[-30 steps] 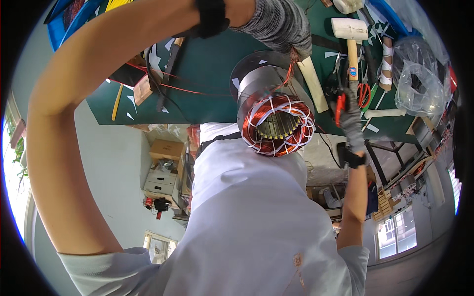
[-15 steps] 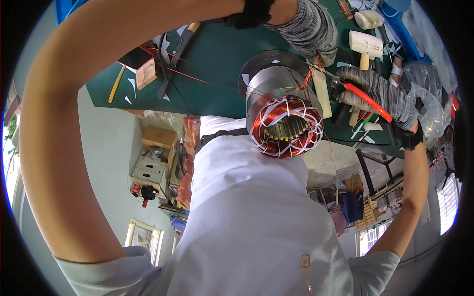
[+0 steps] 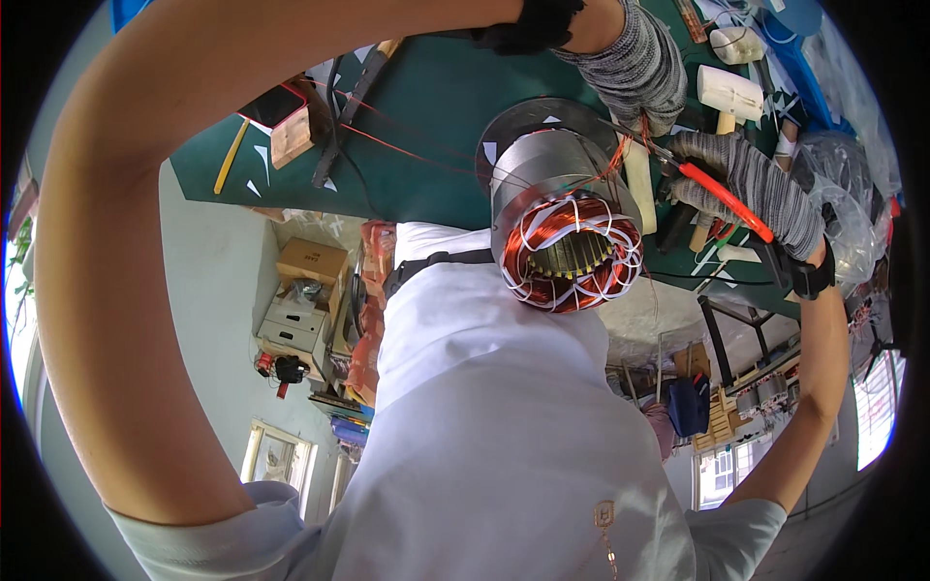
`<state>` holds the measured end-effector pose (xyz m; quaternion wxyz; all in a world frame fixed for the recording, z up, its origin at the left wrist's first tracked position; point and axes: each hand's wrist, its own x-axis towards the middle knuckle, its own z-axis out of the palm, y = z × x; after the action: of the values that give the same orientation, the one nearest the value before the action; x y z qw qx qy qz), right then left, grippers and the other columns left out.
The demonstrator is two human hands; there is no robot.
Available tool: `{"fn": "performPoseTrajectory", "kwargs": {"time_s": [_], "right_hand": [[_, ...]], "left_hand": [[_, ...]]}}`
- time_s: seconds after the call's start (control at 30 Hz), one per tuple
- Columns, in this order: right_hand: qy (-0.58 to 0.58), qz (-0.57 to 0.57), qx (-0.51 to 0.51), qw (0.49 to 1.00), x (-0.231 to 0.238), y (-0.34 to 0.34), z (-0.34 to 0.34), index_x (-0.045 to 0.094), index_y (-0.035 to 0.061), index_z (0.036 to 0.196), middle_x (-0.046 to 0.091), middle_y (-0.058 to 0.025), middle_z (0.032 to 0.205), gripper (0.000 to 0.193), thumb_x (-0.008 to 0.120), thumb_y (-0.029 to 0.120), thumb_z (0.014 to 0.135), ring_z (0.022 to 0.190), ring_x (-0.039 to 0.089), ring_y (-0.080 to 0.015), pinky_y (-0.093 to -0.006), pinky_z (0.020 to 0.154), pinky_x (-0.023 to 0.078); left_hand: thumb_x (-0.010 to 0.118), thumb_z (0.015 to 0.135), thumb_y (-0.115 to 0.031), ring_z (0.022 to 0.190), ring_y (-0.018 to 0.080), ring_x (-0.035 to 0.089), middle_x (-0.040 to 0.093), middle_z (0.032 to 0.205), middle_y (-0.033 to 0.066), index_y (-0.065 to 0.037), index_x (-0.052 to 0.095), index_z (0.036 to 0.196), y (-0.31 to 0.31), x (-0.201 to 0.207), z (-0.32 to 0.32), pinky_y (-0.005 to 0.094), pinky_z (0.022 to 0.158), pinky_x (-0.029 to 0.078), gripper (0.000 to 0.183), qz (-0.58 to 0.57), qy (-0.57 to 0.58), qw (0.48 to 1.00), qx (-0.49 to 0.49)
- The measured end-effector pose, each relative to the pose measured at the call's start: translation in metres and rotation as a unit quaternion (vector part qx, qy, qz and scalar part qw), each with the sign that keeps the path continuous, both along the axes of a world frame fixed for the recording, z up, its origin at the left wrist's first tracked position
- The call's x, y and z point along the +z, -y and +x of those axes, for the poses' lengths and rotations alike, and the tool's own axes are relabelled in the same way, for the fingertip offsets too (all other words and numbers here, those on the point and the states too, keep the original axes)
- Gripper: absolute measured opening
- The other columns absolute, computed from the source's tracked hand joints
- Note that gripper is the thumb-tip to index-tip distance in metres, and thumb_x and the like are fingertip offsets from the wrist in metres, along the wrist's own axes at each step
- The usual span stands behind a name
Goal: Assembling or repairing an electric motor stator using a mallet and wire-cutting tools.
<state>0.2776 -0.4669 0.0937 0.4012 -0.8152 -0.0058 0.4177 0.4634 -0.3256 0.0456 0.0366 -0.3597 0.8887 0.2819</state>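
A motor stator [image 3: 567, 242], a steel cylinder with copper windings laced in white cord, stands on the green mat [image 3: 436, 97]. My left hand [image 3: 635, 68], in a grey knit glove, reaches over the stator's far side. Its fingers are closed at the thin copper leads [image 3: 620, 155] that come off the winding. My right hand [image 3: 751, 189], also gloved, grips red-handled pliers [image 3: 722, 198]. The pliers' tip points at those leads beside the stator, just under my left fingers.
A white mallet [image 3: 731, 92] and several hand tools lie on the mat behind my right hand. A clear plastic bag [image 3: 843, 194] sits at the right. A wooden block [image 3: 291, 136], a yellow strip [image 3: 232, 155] and red wires [image 3: 387, 145] lie left of the stator.
My right hand has left the tools at the right of the mat, carrying the red-handled pliers up to the stator's leads. My left hand stays at the stator.
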Motion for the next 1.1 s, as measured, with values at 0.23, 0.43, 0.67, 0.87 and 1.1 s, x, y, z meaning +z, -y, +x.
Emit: {"fn": "performPoseTrajectory", "kwargs": {"time_s": [0.23, 0.43, 0.67, 0.87, 1.1], "right_hand": [[0.108, -0.074, 0.073, 0.989, -0.008, -0.003, -0.022, 0.053, 0.0043, 0.107, 0.057, -0.0158, 0.08, 0.035, 0.058, 0.023, 0.077, 0.073, 0.056, -0.0288, -0.0355, 0.065, 0.046], [0.127, -0.157, 0.164, 0.966, 0.004, -0.02, 0.0, 0.054, 0.006, 0.105, 0.056, -0.0144, 0.072, 0.031, 0.056, 0.019, 0.076, 0.066, 0.055, -0.0288, -0.0366, 0.058, 0.044], [0.222, -0.193, 0.024, 0.955, 0.035, -0.011, -0.027, 0.058, 0.009, 0.098, 0.058, -0.0135, 0.069, 0.026, 0.059, 0.02, 0.074, 0.06, 0.057, -0.0265, -0.0365, 0.053, 0.044], [0.27, -0.163, -0.283, 0.906, 0.021, -0.014, -0.062, 0.056, 0.0039, 0.092, 0.054, -0.009, 0.06, 0.02, 0.061, 0.006, 0.073, 0.051, 0.054, -0.0208, -0.0284, 0.047, 0.042], [-0.064, 0.112, -0.633, 0.763, -0.007, -0.013, -0.119, 0.054, 0.004, 0.096, 0.053, -0.0014, 0.074, 0.017, 0.056, 0.007, 0.079, 0.06, 0.051, -0.0096, -0.021, 0.054, 0.044]], "left_hand": [[0.05, 0.087, -0.022, 0.089, 0.022, 0.054, 0.057, 0.102, 0.013, -0.012, 0.053, 0.11, 0.007, 0.008, -0.008, 0.0283, 0.071, 0.042, 0.026, -0.002, 0.023, 1.0, -0.021], [0.051, 0.087, -0.021, 0.091, 0.0218, 0.054, 0.057, 0.105, 0.014, -0.012, 0.053, 0.111, 0.014, 0.019, 0.004, 0.0281, 0.073, 0.041, 0.026, -0.008, 0.075, 0.997, -0.03], [0.054, 0.073, -0.015, 0.072, 0.0264, 0.059, 0.06, 0.073, 0.0078, -0.013, 0.059, 0.088, 0.013, 0.085, 0.026, 0.0376, 0.06, 0.048, 0.016, -0.11, 0.017, 0.969, 0.221], [0.055, 0.077, -0.016, 0.076, 0.027, 0.059, 0.061, 0.085, 0.0114, -0.011, 0.058, 0.097, -0.117, 0.089, 0.211, 0.0333, 0.064, 0.047, 0.02, -0.239, 0.1, 0.753, 0.605], [0.055, 0.078, -0.02, 0.08, 0.0275, 0.059, 0.062, 0.088, 0.0093, -0.015, 0.058, 0.094, -0.218, 0.017, 0.36, 0.0367, 0.066, 0.046, 0.017, -0.093, 0.336, 0.572, 0.743]]}}
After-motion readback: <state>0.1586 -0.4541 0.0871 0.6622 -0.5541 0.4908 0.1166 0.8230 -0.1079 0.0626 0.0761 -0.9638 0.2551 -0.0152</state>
